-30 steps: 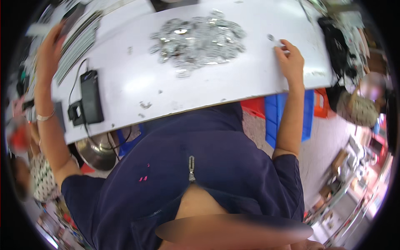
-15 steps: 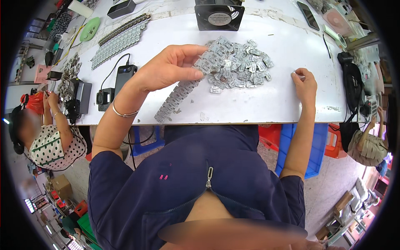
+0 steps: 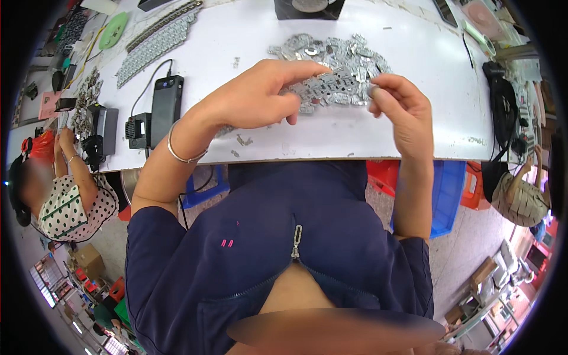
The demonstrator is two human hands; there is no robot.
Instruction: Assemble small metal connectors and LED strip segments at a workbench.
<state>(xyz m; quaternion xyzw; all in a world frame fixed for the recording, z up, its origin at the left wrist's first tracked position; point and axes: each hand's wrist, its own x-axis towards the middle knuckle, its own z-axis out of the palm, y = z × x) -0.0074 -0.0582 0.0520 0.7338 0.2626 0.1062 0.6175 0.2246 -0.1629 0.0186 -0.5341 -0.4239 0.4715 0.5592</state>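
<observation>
My left hand (image 3: 254,97) grips a strip of small interlocking silvery metal pieces (image 3: 331,84) between thumb and fingers, above the table. The strip's free end points right. My right hand (image 3: 405,115) is close to that end, thumb and fingertips pinched together; a small greyish bit shows at the fingertips, too small to name. Behind the strip lies a loose heap of similar metal pieces (image 3: 305,46), partly hidden by the strip and my left hand. The strip's other end is mostly covered by my left hand and wrist.
Finished-looking rows of linked strips (image 3: 157,50) lie at the far left. A black power bank (image 3: 167,103) with a cable sits left of my left forearm. A black fan (image 3: 310,8) stands behind the heap. Co-workers sit at both sides; a blue crate (image 3: 445,198) is below the table edge.
My right hand has moved left to the strip's end. My left hand has shifted slightly right and turned the strip, now pointing right. The view has tilted, so the table sits higher.
</observation>
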